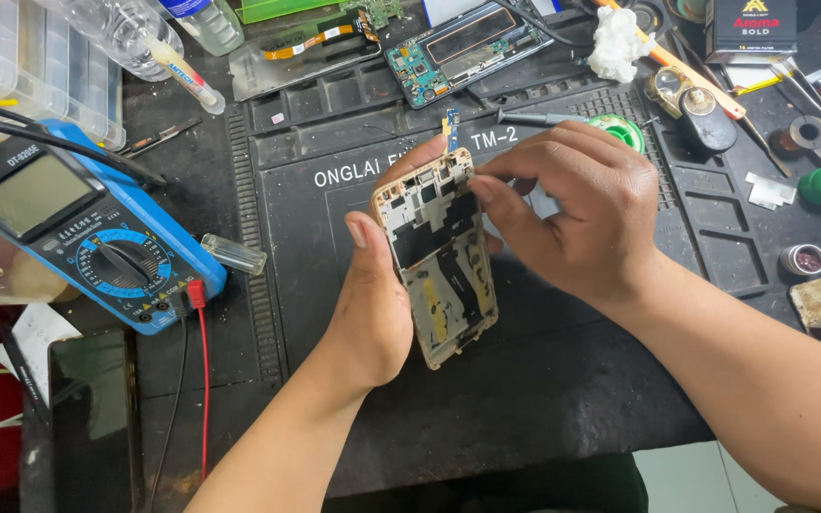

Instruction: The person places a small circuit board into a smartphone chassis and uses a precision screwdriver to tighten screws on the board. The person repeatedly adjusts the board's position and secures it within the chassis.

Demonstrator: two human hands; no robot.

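Both hands work a stripped phone frame above the black repair mat.

The left hand [372, 304] is clamped around the gold phone frame [439, 256], thumb along its near edge, holding it tilted above the repair mat [544, 380]. The right hand [572, 209] curls in from the right, fingertips pinched at the frame's top corner. Bare mat lies beneath them; a blue multimeter [87, 228] sits well left of the left hand.

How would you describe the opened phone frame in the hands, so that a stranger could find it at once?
Start at the dark repair mat that covers the bench middle. Above its centre, the left hand grips a gold-edged phone frame, tilted, while the right hand pinches at its top edge. Unlike the circuit-filled phone body lying at the back, this one is lifted off the mat and mostly hollow.
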